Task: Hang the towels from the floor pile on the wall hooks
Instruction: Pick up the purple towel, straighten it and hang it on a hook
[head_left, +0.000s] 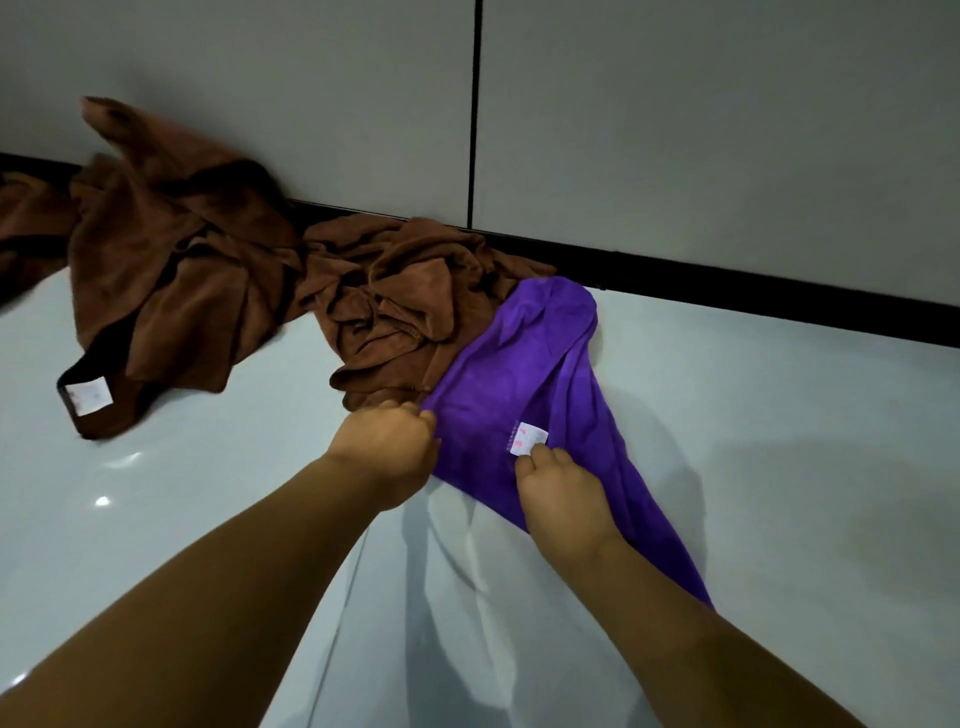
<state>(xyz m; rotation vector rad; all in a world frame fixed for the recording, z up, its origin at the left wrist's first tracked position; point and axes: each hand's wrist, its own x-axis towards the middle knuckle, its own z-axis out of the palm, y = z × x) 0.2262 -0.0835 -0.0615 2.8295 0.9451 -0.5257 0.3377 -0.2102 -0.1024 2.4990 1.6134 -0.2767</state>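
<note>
Both my hands are pinching the purple towel (519, 374) on the floor beside the brown pile (208, 260): left hand (387, 441) on its edge, right hand (561, 483) under the tag (529, 439). I'd lift evenly so it doesn't drag.

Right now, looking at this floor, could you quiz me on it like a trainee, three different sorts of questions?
1. True or false: both hands are on the purple towel.
2. Which thing sits closest to the fingers of the right hand? A) white tag B) brown towels C) black baseboard
3. Fill in: the left hand grips the purple towel's ____ edge, next to the brown pile.

Key: 1 true; 2 A; 3 left
</note>
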